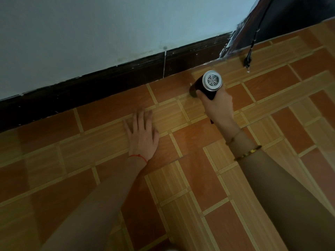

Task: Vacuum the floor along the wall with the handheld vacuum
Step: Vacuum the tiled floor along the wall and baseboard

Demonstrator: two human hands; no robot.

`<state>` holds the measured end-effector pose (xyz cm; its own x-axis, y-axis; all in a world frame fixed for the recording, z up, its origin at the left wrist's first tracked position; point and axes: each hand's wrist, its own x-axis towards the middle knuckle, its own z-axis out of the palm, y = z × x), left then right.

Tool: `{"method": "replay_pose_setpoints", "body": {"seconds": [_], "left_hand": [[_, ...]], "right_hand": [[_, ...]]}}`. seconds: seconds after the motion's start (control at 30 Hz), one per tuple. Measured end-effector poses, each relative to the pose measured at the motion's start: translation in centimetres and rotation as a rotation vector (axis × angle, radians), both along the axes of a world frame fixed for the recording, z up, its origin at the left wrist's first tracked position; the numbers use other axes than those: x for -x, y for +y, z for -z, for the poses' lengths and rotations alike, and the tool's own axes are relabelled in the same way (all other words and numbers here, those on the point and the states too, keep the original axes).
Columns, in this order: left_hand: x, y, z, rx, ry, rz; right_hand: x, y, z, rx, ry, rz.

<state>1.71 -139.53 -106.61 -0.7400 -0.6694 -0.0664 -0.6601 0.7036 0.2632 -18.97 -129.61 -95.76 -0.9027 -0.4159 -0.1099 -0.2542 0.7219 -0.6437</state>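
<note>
A black handheld vacuum [208, 84] with a round silver vented end cap points its nozzle down at the tiled floor [190, 178], a short way out from the dark skirting board [126, 71]. My right hand [216, 104] grips its body from below. My left hand [142, 135] lies flat on the floor tiles with fingers spread, left of the vacuum and apart from it. The nozzle tip is partly hidden by the vacuum's body.
A pale wall [108, 29] rises above the skirting. At the upper right stands a dark doorway or frame [241, 37], with a black cord [251, 49] hanging down to the floor beside it.
</note>
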Motion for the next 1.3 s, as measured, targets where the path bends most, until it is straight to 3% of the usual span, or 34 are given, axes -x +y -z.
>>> {"method": "replay_pose_setpoints", "body": {"seconds": [0.27, 0.5, 0.73, 0.9, 1.17, 1.3], "left_hand": [[-0.1, 0.0, 0.1, 0.03, -0.003, -0.006], [-0.1, 0.0, 0.1, 0.031, -0.014, -0.009], [-0.2, 0.0, -0.1, 0.029, -0.008, -0.004], [-0.2, 0.0, 0.0, 0.028, -0.008, -0.006], [-0.1, 0.0, 0.0, 0.04, -0.006, -0.006], [-0.2, 0.0, -0.1, 0.051, -0.007, -0.008]], "right_hand": [[0.3, -2.5, 1.1, -0.015, -0.024, -0.112], [1.4, -1.5, 0.7, 0.103, -0.015, 0.077], [1.7, -2.4, 0.7, 0.043, -0.03, -0.061], [1.6, -3.0, 0.9, 0.055, 0.013, -0.037], [-1.8, -6.1, 1.3, 0.097, -0.028, -0.411], [-3.6, -7.5, 1.6, 0.123, -0.031, -0.473]]}}
